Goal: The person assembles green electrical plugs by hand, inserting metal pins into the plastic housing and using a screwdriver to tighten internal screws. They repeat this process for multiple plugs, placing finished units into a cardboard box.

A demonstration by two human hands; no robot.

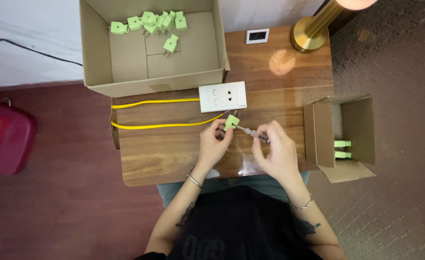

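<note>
Both hands near counter's front edge: left hand [214, 142] pinches green plug [231, 122], right hand [276, 150] grips screwdriver [252, 133] w/ tip at plug—best kept straight, steady.

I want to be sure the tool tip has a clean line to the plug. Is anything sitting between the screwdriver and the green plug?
Nothing visible does. The left hand holds the green plug above the table, and the screwdriver in the right hand runs straight to it. The white socket plate and yellow cable lie beyond.
</note>
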